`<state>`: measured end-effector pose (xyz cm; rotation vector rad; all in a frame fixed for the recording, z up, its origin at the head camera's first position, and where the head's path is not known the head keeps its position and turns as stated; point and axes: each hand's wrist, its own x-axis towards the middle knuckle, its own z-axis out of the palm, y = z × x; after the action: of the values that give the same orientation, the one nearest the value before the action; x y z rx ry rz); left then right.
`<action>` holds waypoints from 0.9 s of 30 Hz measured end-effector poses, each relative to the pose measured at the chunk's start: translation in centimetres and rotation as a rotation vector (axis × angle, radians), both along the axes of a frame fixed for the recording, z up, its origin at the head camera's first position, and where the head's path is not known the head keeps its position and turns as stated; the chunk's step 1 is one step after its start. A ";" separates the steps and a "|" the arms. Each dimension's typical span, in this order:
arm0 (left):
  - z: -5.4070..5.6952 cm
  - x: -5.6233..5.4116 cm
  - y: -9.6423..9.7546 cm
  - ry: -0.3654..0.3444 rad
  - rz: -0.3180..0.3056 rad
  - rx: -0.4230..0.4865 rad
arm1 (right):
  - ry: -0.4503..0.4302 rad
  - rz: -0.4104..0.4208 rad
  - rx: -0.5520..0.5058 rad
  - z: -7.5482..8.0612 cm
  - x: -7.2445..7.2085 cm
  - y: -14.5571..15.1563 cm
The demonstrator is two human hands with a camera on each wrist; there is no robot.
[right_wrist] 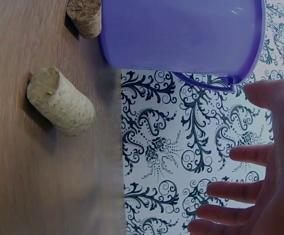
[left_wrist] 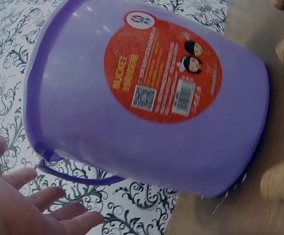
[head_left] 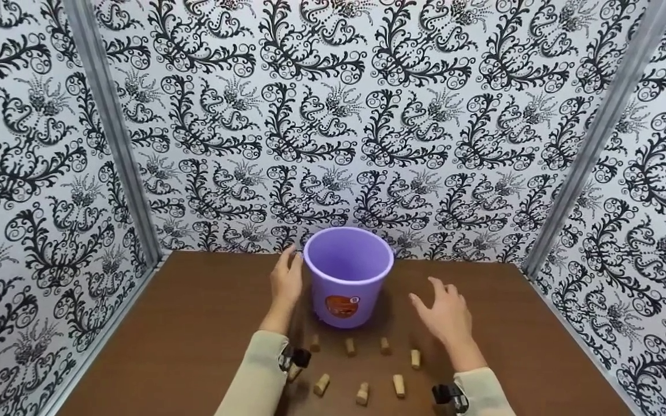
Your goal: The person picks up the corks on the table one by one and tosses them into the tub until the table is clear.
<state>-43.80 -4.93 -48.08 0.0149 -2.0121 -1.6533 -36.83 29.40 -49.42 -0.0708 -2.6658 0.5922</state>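
A purple bucket (head_left: 343,300) stands upright on the brown table, a round orange-red label (left_wrist: 163,68) on its front. My left hand (head_left: 287,278) is at the left side of its rim, fingers extended and apart; in the left wrist view the fingertips come near the bucket's handle (left_wrist: 80,178). My right hand (head_left: 446,315) hovers to the right of the bucket with fingers spread and nothing in it. Several corks (head_left: 399,385) lie or stand in front of the bucket, one large cork (right_wrist: 61,101) showing close in the right wrist view.
Behind the table (head_left: 194,323) rises a wall (head_left: 333,115) with a black floral pattern, close behind the bucket. Patterned side panels (head_left: 21,231) close in left and right, joined at grey corner posts (head_left: 116,133). Dark wrist cameras (head_left: 450,396) sit on both cuffs.
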 end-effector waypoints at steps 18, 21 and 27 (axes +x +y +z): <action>-0.5 -1.3 2.2 -0.116 -0.043 0.154 | -0.069 0.016 -0.005 0.1 -0.1 0.7; -0.7 -1.5 2.5 -0.120 -0.048 0.177 | -0.069 0.035 0.001 0.0 -0.1 0.9; -0.8 -1.4 3.0 -0.080 -0.062 0.218 | -0.100 0.078 0.024 0.0 0.2 1.2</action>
<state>-45.18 -1.96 -48.91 0.0995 -1.8967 -1.9329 -36.67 30.62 -49.43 0.0110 -2.7824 0.5952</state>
